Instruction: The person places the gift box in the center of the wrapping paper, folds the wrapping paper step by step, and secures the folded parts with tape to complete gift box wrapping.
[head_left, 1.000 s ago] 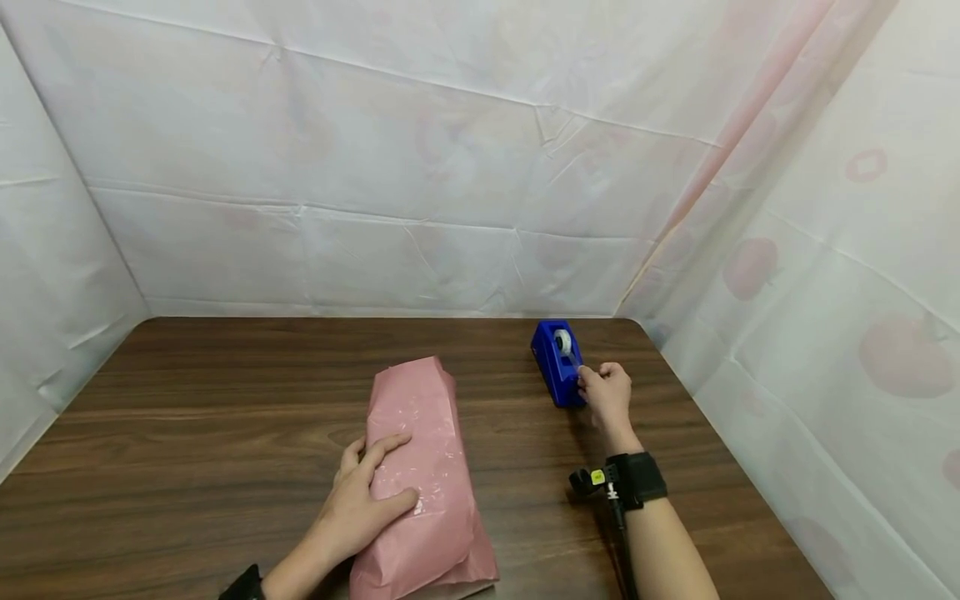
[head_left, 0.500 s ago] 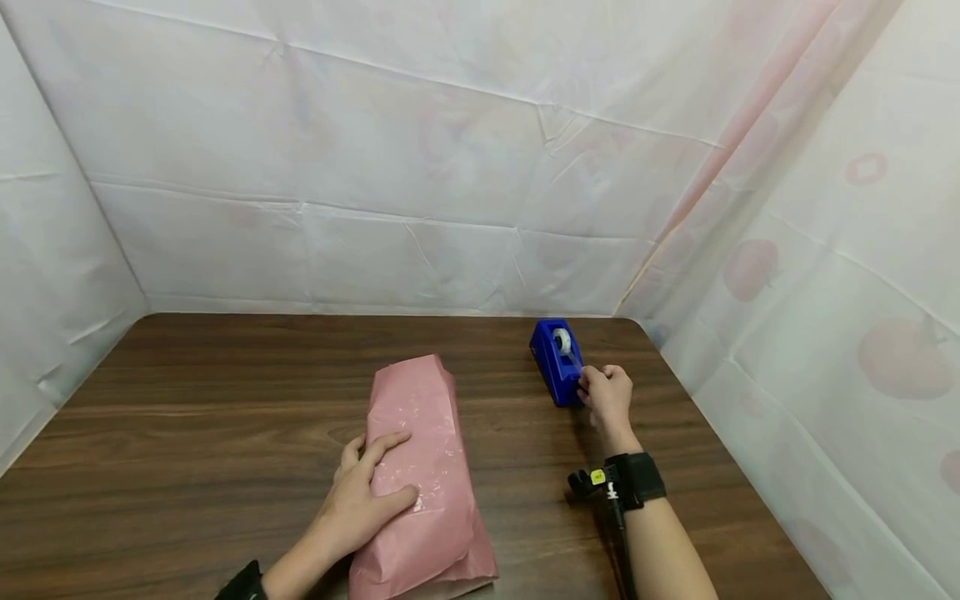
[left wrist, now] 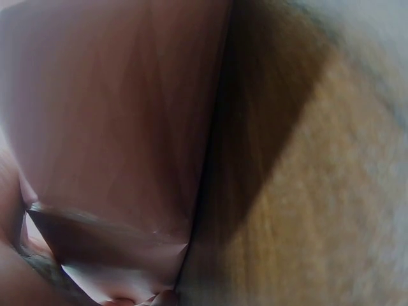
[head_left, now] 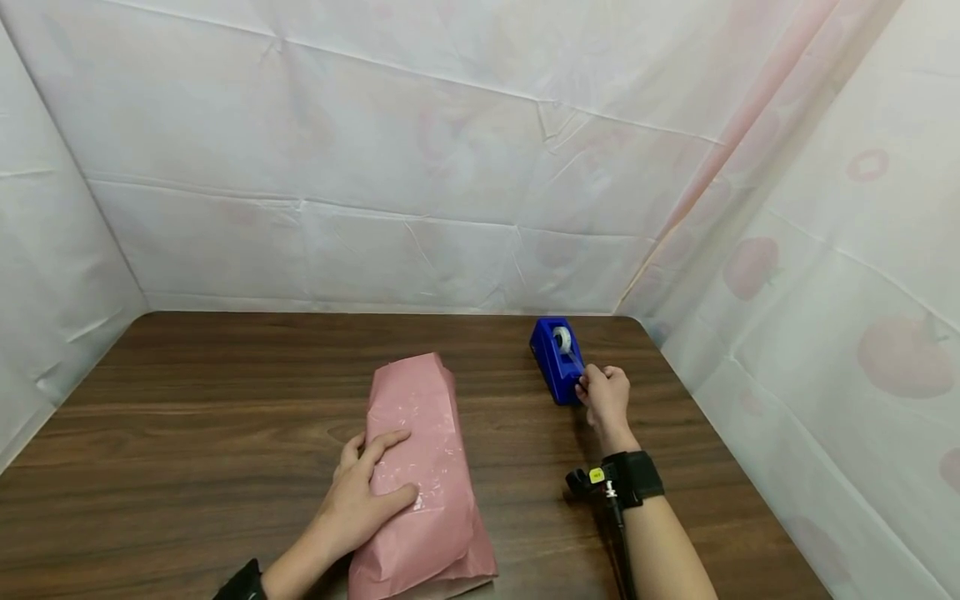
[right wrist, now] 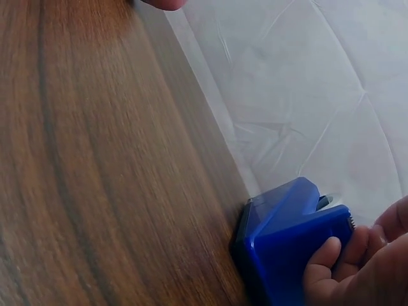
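Observation:
A box-shaped package wrapped in pink paper [head_left: 423,400] lies lengthwise on the table, shiny patches on its top. My left hand [head_left: 356,496] rests on its left side, thumb and index finger spread over the top; the other fingers reach the left edge. The left wrist view shows the package's side [left wrist: 115,108] close up. To the right stands a blue tape dispenser [head_left: 555,358] with a roll of clear tape [head_left: 562,340]. At its front, my right hand [head_left: 606,396] pinches the tape's end by the toothed cutter [right wrist: 352,222]. The fingertips partly hide the tape's end.
The brown wood-grain table [head_left: 225,400] ends at a pale cloth curtain [head_left: 405,167] behind. Another curtain [head_left: 810,350] with faint fruit prints hangs along the right side, near the dispenser. A camera cable [head_left: 618,533] runs along my right forearm.
Hardly anything differs. My right hand shifts very slightly at the dispenser, still pinching the tape. The left hand and the package stay in place.

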`<state>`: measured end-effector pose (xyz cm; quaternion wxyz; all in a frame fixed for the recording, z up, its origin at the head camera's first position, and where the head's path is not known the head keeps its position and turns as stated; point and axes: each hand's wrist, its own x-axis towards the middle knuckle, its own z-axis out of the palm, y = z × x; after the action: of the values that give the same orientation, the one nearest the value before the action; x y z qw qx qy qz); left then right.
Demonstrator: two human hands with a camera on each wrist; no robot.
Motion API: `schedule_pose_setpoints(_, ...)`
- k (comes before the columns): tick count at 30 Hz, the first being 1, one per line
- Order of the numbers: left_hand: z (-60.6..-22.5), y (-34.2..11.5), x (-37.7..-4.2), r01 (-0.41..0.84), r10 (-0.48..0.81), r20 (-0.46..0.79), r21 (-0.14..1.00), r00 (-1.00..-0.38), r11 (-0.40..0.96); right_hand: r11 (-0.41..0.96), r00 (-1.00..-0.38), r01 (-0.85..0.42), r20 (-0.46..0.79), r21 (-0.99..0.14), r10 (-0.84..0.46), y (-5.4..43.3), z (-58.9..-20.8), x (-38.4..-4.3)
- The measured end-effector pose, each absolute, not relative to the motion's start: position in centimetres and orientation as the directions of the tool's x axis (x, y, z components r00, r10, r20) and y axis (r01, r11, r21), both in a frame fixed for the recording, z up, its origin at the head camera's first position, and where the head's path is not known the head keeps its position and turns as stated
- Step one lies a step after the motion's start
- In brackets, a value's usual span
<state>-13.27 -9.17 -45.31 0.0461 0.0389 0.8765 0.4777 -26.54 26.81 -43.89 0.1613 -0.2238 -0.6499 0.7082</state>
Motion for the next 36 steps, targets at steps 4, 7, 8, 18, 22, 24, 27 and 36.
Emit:
schedule_pose_setpoints(4, -45.4, -9.2, -13.3, 0.022, 0.114, -0.047, 0.84, -0.992, 0.542, -0.117, -0.85, 0.055, -0.108, -0.992, 0.515, 26.9, -44.2, -26.7)
schedule_pose_setpoints(7, -45.4, -9.2, -13.3, 0.022, 0.113, -0.047, 0.838, -0.993, 0.545, -0.129, -0.855, 0.059, -0.116, -0.99, 0.506, 26.9, -44.3, -26.7)
schedule_pose_setpoints(8, -45.4, -9.2, -13.3, 0.022, 0.112, -0.046, 0.838, -0.993, 0.545, -0.13, -0.858, 0.063, -0.12, -0.99, 0.499, 26.9, -44.2, -26.7)
schedule_pose_setpoints(18, -45.6, -9.2, -13.5, 0.022, 0.111, -0.046, 0.84, -0.993, 0.541, 0.012, -0.872, 0.29, -0.259, -0.957, 0.415, 26.9, -43.5, -25.8)
schedule_pose_setpoints(22, -45.7, -9.2, -13.5, 0.025, 0.112, -0.042, 0.84, -0.993, 0.542, 0.059, -0.856, 0.368, -0.314, -0.928, 0.411, 27.4, -43.3, -25.8)
schedule_pose_setpoints(24, -45.7, -9.1, -13.5, 0.027, 0.115, -0.042, 0.839, -0.993, 0.543, 0.073, -0.852, 0.384, -0.323, -0.92, 0.412, 27.7, -43.3, -25.9)
schedule_pose_setpoints(27, -45.8, -9.1, -13.6, 0.028, 0.118, -0.043, 0.84, -0.992, 0.542, 0.118, -0.854, 0.4, -0.322, -0.909, 0.409, 28.1, -43.3, -26.0)
schedule_pose_setpoints(36, -45.6, -9.2, -13.5, 0.022, 0.115, -0.048, 0.84, -0.992, 0.542, 0.128, -0.86, 0.421, -0.351, -0.898, 0.371, 28.5, -43.4, -26.3)
